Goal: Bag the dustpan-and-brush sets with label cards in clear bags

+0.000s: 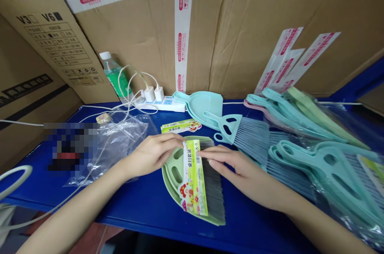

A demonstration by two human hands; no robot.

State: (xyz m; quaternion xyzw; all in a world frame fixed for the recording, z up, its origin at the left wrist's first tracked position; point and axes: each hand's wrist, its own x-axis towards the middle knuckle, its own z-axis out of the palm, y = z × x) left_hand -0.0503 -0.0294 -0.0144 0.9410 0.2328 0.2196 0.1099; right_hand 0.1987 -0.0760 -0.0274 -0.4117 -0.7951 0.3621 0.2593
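Your left hand and right hand both rest on the green set, a dustpan with a brush laid in it and a yellow label across the top; the set lies flat on the blue table, near its front edge. Your left fingers are curled together over the pan's handle end, thumb near the label's top corner; your right fingers lie flat and pressed down on the bristles just right of the label; neither hand is clamped round the set, both only press on it from above.

So the set sits under your fingertips, not inside a grasp; most of it reaches from your hands toward you, unheld.

What could go wrong, as I judge it: the label looks loose at its lower end, so a pull from your left thumb may skew or tear it; the brush may slide out of the pan if your right palm lifts while the left tugs; and the pan's near rim is close to the table's edge, so a push toward you could tip it off.

Left of the set lies a clear bag; behind it a spare label and a teal set; right of it, bagged sets are piled, near enough for your right forearm to brush them.
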